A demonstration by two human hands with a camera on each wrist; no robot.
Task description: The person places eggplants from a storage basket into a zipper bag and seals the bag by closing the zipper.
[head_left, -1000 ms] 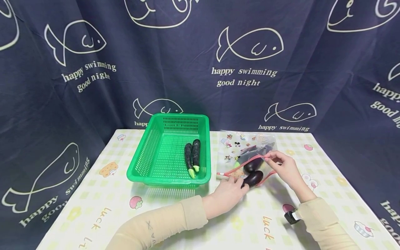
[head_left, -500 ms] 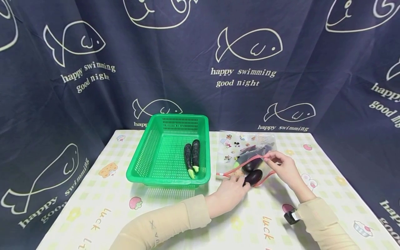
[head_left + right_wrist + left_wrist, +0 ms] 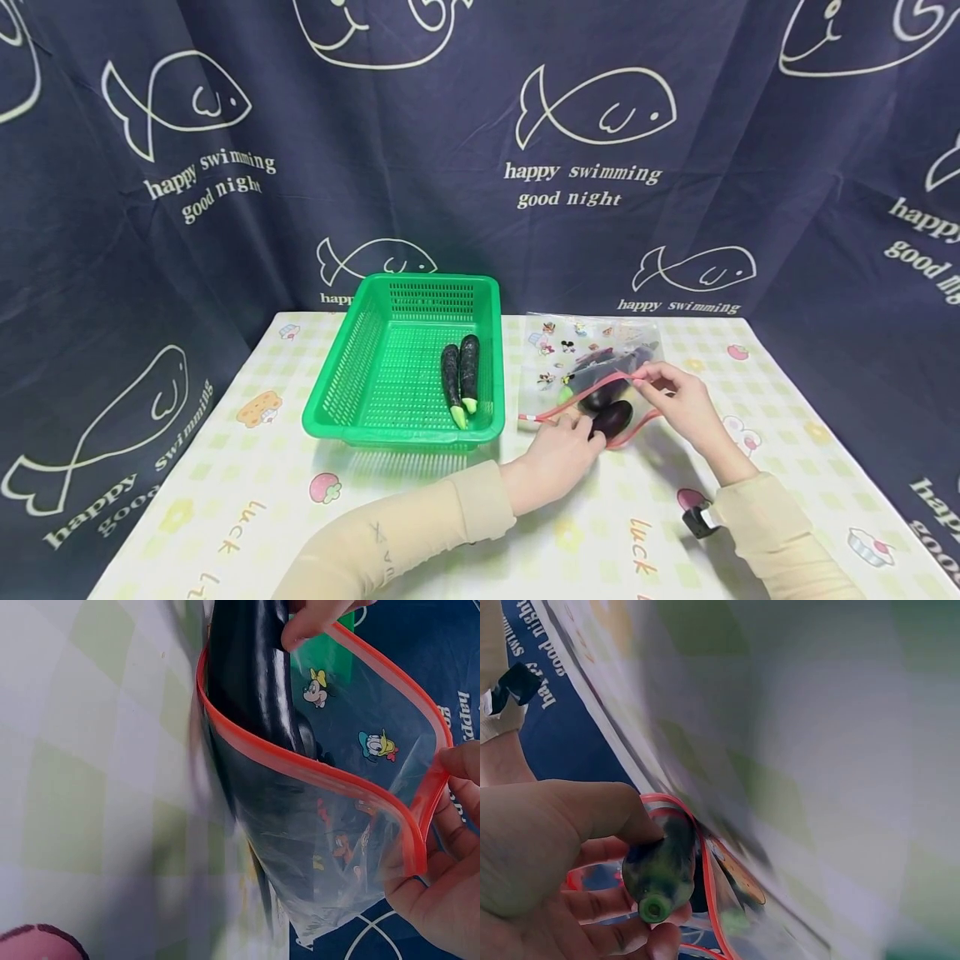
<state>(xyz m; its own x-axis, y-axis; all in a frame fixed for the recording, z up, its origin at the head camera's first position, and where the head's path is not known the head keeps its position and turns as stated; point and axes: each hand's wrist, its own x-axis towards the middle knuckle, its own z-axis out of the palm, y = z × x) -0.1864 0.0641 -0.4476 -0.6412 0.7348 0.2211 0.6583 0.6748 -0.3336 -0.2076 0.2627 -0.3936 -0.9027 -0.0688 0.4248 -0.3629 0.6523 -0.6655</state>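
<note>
My left hand [image 3: 555, 458] grips a glossy dark eggplant [image 3: 613, 419] by its stem end, its other end inside the open mouth of a clear zip bag [image 3: 551, 362]. In the left wrist view the eggplant's green stem end [image 3: 658, 881] sits between thumb and fingers. My right hand [image 3: 678, 404] pinches the bag's red zip edge [image 3: 420, 840] at its right side, holding the mouth apart. More dark eggplants [image 3: 598, 398] lie inside the bag, partly hidden by the printed plastic and the red edge.
Left of the bag stands a green perforated basket [image 3: 405, 433]. Two slim black vegetables with pale green tips, one on the left [image 3: 450, 379] and one on the right [image 3: 469, 367], lie in it. A patterned cloth covers the table [image 3: 420, 508]; a dark fish-print curtain [image 3: 450, 192] hangs behind.
My left hand has moved slightly right and pushed the eggplant a little further into the bag. The right hand keeps its place on the zip edge.
</note>
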